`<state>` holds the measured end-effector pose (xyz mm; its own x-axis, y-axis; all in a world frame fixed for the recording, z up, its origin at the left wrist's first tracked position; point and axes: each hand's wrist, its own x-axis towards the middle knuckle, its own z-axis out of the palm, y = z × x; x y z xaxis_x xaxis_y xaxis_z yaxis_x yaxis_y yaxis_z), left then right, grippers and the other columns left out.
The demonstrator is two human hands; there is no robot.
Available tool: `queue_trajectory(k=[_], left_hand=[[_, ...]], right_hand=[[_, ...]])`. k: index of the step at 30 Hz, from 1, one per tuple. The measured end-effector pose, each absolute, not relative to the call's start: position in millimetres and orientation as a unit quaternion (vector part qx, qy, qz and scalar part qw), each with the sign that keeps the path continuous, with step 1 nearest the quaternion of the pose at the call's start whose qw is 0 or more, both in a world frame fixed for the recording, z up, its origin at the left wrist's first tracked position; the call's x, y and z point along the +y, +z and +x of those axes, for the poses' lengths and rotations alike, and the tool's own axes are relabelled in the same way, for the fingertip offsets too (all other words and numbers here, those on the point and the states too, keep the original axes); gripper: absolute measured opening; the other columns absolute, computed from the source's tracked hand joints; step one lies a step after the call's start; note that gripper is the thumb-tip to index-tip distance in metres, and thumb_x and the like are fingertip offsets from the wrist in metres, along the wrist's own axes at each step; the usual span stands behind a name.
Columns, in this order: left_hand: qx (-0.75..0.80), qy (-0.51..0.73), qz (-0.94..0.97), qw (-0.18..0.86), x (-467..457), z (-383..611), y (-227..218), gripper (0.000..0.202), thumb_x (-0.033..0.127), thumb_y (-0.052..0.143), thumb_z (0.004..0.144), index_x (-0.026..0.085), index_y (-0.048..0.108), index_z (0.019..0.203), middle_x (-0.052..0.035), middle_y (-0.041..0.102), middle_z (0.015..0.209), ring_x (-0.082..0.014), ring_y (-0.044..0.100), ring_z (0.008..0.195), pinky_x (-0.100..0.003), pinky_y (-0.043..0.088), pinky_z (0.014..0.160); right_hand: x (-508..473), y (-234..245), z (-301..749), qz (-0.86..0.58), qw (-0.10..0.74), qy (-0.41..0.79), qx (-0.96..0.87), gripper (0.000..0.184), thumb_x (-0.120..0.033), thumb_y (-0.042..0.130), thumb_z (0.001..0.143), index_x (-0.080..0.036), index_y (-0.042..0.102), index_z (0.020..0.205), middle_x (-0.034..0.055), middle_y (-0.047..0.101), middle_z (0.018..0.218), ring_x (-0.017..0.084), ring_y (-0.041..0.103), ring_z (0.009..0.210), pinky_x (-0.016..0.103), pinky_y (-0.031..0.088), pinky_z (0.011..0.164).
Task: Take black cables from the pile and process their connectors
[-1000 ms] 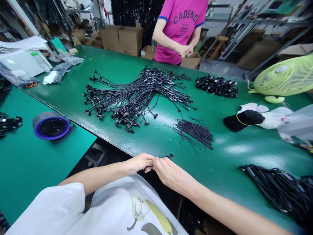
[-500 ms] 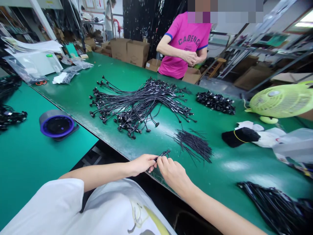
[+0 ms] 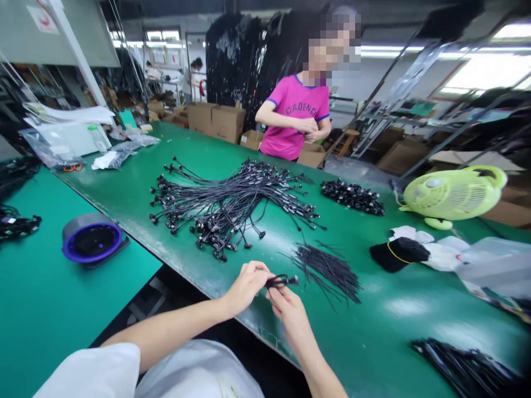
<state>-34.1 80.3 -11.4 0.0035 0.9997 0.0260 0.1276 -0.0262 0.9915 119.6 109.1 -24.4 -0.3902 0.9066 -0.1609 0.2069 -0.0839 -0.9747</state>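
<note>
My left hand (image 3: 245,286) and my right hand (image 3: 287,311) meet over the near edge of the green table (image 3: 232,149). Both pinch one small folded black cable (image 3: 282,281) between their fingertips. Just beyond the hands lies a loose bunch of thin black ties (image 3: 327,269). Farther back spreads a large pile of black cables with plugs (image 3: 228,202).
A person in a pink shirt (image 3: 295,113) stands at the far side, hands together. A green fan (image 3: 454,193), a black banded bundle (image 3: 399,252), a heap of bundled cables (image 3: 352,196), another at the near right (image 3: 464,365), a purple-rimmed tape roll (image 3: 91,241), cardboard boxes (image 3: 215,120).
My hands have lifted slightly and moved forward over the table edge with the cable. The view has tilted upward, showing more of the room.
</note>
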Motion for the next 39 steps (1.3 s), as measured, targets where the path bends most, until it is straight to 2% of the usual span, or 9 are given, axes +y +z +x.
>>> queue_trajectory(k=[5, 12, 18, 21, 24, 28, 32, 34, 39], left_hand=[[0.466, 0.391, 0.643, 0.466, 70.4, -34.3, -21.9, 0.061, 0.059, 0.029, 0.094, 0.019, 0.075, 0.086, -0.0054, 0.058, 0.088, -0.0188, 0.049, 0.088, -0.034, 0.036, 0.093], [0.489, 0.43, 0.312, 0.692, 94.4, -39.2, -25.2, 0.092, 0.087, 0.019, 0.076, 0.011, 0.07, 0.078, -0.0032, 0.05, 0.061, -0.0147, 0.045, 0.062, -0.03, 0.039, 0.065], [0.519, 0.448, 0.517, 0.513, 66.3, -51.5, 6.1, 0.051, 0.055, 0.055, 0.084, 0.015, 0.067, 0.056, -0.0049, 0.055, 0.074, -0.0161, 0.052, 0.08, -0.029, 0.042, 0.083], [0.553, 0.475, 0.49, 0.477, 55.4, -39.9, -5.5, 0.028, 0.045, 0.065, 0.081, 0.017, 0.07, 0.085, -0.0047, 0.059, 0.093, -0.017, 0.055, 0.093, -0.03, 0.043, 0.091], [0.52, 0.487, 0.455, 0.534, 50.3, -26.8, -23.4, 0.051, 0.05, 0.059, 0.086, 0.022, 0.053, 0.129, -0.0089, 0.054, 0.13, -0.0216, 0.05, 0.122, -0.035, 0.04, 0.103], [0.483, 0.46, 0.525, 0.529, 50.1, -18.4, -30.2, 0.064, 0.061, 0.041, 0.091, 0.018, 0.047, 0.138, -0.0124, 0.047, 0.146, -0.0257, 0.036, 0.14, -0.039, 0.025, 0.117], [0.463, 0.473, 0.55, 0.509, 53.5, -12.0, -25.2, 0.066, 0.063, 0.043, 0.09, 0.017, 0.05, 0.136, -0.0137, 0.047, 0.148, -0.0255, 0.037, 0.141, -0.04, 0.019, 0.12], [0.448, 0.488, 0.494, 0.563, 58.2, -7.7, -24.5, 0.055, 0.057, 0.047, 0.091, 0.017, 0.057, 0.128, -0.0128, 0.052, 0.143, -0.0254, 0.043, 0.137, -0.041, 0.024, 0.119], [0.415, 0.52, 0.264, 0.698, 76.0, 0.5, -29.5, 0.036, 0.044, 0.06, 0.086, 0.016, 0.062, 0.109, -0.0103, 0.067, 0.11, -0.0212, 0.064, 0.105, -0.038, 0.048, 0.096]], right_hand=[[122.7, -17.1, 140.8, -0.467, 0.347, 0.388, -0.715, 0.04, -0.052, 0.048, 0.089, -0.02, 0.053, 0.067, -0.0011, 0.049, 0.058, 0.012, 0.042, 0.052, 0.023, 0.033, 0.049], [98.0, -14.3, 118.4, -0.273, 0.341, 0.002, -0.899, 0.032, -0.019, 0.037, 0.098, -0.019, 0.059, 0.074, 0.0004, 0.059, 0.064, 0.012, 0.053, 0.059, 0.023, 0.034, 0.06], [103.4, -9.0, 126.2, -0.337, 0.277, 0.034, -0.899, 0.033, -0.023, 0.037, 0.099, -0.019, 0.06, 0.077, 0.0004, 0.061, 0.067, 0.011, 0.052, 0.061, 0.023, 0.03, 0.059], [106.2, -5.2, 129.9, -0.395, 0.264, 0.021, -0.879, 0.033, -0.028, 0.038, 0.1, -0.018, 0.061, 0.08, 0.0025, 0.063, 0.072, 0.012, 0.052, 0.064, 0.026, 0.028, 0.06], [101.1, -3.1, 122.5, -0.433, 0.291, 0.074, -0.85, 0.032, -0.028, 0.037, 0.099, -0.018, 0.06, 0.078, 0.0029, 0.061, 0.071, 0.012, 0.05, 0.065, 0.027, 0.028, 0.061], [97.5, -10.0, 113.0, -0.443, 0.369, 0.392, -0.717, 0.033, -0.039, 0.04, 0.095, -0.019, 0.05, 0.07, -0.001, 0.049, 0.062, 0.01, 0.042, 0.055, 0.024, 0.029, 0.054], [102.9, -21.2, 119.9, -0.363, 0.316, 0.729, -0.486, 0.041, -0.06, 0.05, 0.083, -0.022, 0.041, 0.067, -0.0108, 0.018, 0.05, 0.007, 0.011, 0.04, 0.023, 0.014, 0.04], [104.9, -23.3, 130.1, -0.378, 0.297, 0.719, -0.502, 0.044, -0.061, 0.051, 0.082, -0.022, 0.043, 0.064, -0.0097, 0.024, 0.049, 0.007, 0.015, 0.041, 0.023, 0.017, 0.041], [102.3, -23.3, 165.2, -0.545, 0.332, 0.382, -0.669, 0.033, -0.043, 0.046, 0.091, -0.019, 0.055, 0.07, 0.0023, 0.057, 0.075, 0.014, 0.052, 0.072, 0.027, 0.041, 0.069]])
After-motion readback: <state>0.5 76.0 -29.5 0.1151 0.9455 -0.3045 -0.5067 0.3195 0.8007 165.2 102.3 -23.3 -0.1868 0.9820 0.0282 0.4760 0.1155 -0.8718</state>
